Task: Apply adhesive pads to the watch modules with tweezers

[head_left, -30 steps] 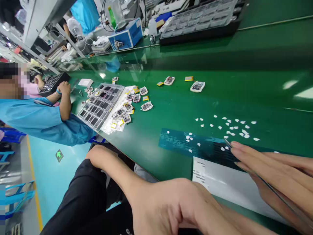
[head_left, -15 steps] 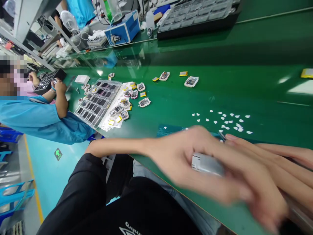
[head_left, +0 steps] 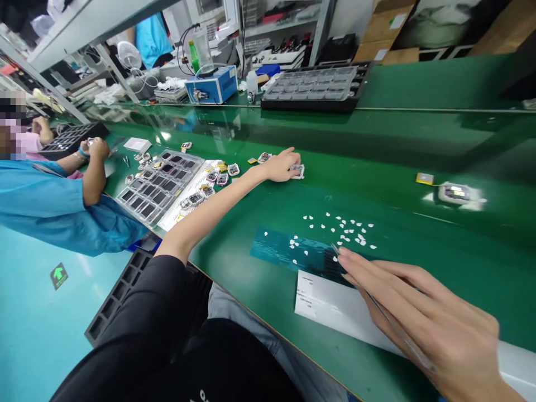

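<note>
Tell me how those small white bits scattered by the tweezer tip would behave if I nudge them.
The white bits look tiny, thin and flat, so probably very light: a nudge would likely scatter them, not roll them. Lying flat on the glossy green belt, they may resist pinching; the tweezers in the right hand seem better suited.

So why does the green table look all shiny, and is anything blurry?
Head view: overhead lights glare off the glossy green table, with bright white patches around the small device at right. The right hand with its tweezers is slightly smeared at the bottom edge; the left hand is sharp. Straight bench edges bend from the wide lens.
</note>
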The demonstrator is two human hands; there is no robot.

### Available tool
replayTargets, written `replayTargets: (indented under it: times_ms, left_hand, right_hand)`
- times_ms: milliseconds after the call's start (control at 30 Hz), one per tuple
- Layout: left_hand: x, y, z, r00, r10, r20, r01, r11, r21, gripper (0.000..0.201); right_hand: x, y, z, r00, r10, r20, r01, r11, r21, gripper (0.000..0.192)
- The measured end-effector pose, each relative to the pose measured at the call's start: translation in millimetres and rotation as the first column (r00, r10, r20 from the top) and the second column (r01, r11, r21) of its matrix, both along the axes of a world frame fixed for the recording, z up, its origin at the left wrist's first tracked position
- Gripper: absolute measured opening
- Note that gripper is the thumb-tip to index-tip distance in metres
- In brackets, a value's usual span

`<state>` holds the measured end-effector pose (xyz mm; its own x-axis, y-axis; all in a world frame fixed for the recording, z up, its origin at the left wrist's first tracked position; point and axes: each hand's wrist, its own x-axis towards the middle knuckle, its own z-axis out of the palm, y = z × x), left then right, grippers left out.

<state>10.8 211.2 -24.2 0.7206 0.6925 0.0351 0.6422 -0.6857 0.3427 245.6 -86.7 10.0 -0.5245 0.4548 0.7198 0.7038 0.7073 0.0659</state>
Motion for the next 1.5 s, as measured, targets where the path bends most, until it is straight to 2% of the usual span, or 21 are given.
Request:
replayTargets:
  times_ms: [133, 200, 267, 300, 333, 367, 433, 500, 567, 667, 767, 833, 967, 1100, 1167, 1233, 1367, 1433, 1500]
  left_hand:
    - [-3, -17, 14.7, 0.993, 0.077, 0.095, -0.075, 0.997, -0.026, 0.014]
    - [-1, -41, 22.8, 0.980, 0.094, 0.173, -0.089, 0.995, -0.039, 0.008]
    - [3, -76, 28.0, 0.952, 0.094, 0.290, -0.062, 0.991, -0.116, 0.006]
    - [6, -96, 29.4, 0.881, 0.126, 0.457, 0.006, 0.961, -0.277, 0.008]
    - [8, -116, 30.2, 0.810, 0.166, 0.562, 0.109, 0.899, -0.423, 0.013]
    - [10, -135, 30.5, 0.765, 0.207, 0.610, 0.194, 0.829, -0.525, 0.019]
    - [14, -170, 30.6, 0.711, 0.274, 0.648, 0.325, 0.688, -0.649, 0.031]
    - [16, -196, 30.3, 0.682, 0.340, 0.647, 0.384, 0.587, -0.713, 0.031]
    - [18, -213, 29.4, 0.664, 0.382, 0.643, 0.420, 0.522, -0.743, 0.024]
    - [20, -228, 25.5, 0.604, 0.445, 0.661, 0.487, 0.451, -0.748, 0.017]
    - [19, -235, 19.8, 0.547, 0.512, 0.662, 0.549, 0.377, -0.746, 0.021]
    - [19, -238, 17.2, 0.539, 0.538, 0.648, 0.558, 0.349, -0.753, 0.025]
    - [18, -240, 16.0, 0.535, 0.552, 0.640, 0.521, 0.381, -0.764, 0.024]
    - [18, -241, 16.3, 0.527, 0.562, 0.637, 0.530, 0.369, -0.764, 0.022]
    - [18, -242, 17.2, 0.538, 0.545, 0.644, 0.524, 0.382, -0.761, 0.022]
    - [16, -243, 19.4, 0.578, 0.493, 0.650, 0.466, 0.455, -0.759, 0.025]
    - [13, -246, 25.0, 0.702, 0.339, 0.627, 0.276, 0.682, -0.678, 0.034]
    - [12, -247, 25.6, 0.734, 0.302, 0.609, 0.238, 0.725, -0.646, 0.037]
    - [13, -246, 24.6, 0.733, 0.323, 0.599, 0.245, 0.696, -0.675, 0.036]
  right_hand:
    - [-2, -1, -0.3, 1.000, 0.000, -0.013, 0.000, 1.000, -0.006, 0.078]
    - [-2, -2, 0.5, 0.999, -0.030, -0.019, 0.030, 1.000, -0.006, 0.080]
    - [-4, -4, 1.0, 0.995, -0.054, -0.087, 0.051, 0.998, -0.032, 0.083]
    - [-5, -5, 0.9, 0.989, -0.069, -0.131, 0.062, 0.996, -0.061, 0.083]
    - [-5, -5, 0.6, 0.979, -0.094, -0.180, 0.079, 0.993, -0.092, 0.078]
    - [-6, -5, -0.1, 0.968, -0.126, -0.217, 0.099, 0.986, -0.132, 0.070]
    - [-8, -5, -2.2, 0.946, -0.209, -0.249, 0.168, 0.970, -0.176, 0.053]
    - [-9, -4, -5.3, 0.930, -0.274, -0.245, 0.231, 0.954, -0.189, 0.044]
    - [-10, -3, -8.5, 0.920, -0.304, -0.247, 0.264, 0.947, -0.182, 0.043]
    - [-11, -4, -11.2, 0.920, -0.298, -0.256, 0.258, 0.950, -0.178, 0.039]
    - [-14, -6, -11.1, 0.936, -0.269, -0.228, 0.225, 0.953, -0.200, 0.027]
    - [-17, -6, -11.0, 0.944, -0.251, -0.213, 0.205, 0.954, -0.217, 0.026]
    - [-19, -5, -12.8, 0.945, -0.248, -0.215, 0.194, 0.950, -0.244, 0.030]
    - [-20, -6, -14.7, 0.942, -0.266, -0.206, 0.221, 0.951, -0.216, 0.025]
    - [-21, -7, -15.1, 0.936, -0.284, -0.206, 0.230, 0.940, -0.253, 0.022]
    - [-22, -8, -16.0, 0.936, -0.285, -0.207, 0.221, 0.933, -0.285, 0.022]
    - [-22, -9, -18.7, 0.955, -0.225, -0.191, 0.174, 0.952, -0.252, 0.023]
    - [-21, -8, -19.5, 0.958, -0.230, -0.169, 0.189, 0.955, -0.231, 0.024]
    - [-21, -7, -19.6, 0.958, -0.224, -0.176, 0.174, 0.949, -0.263, 0.024]
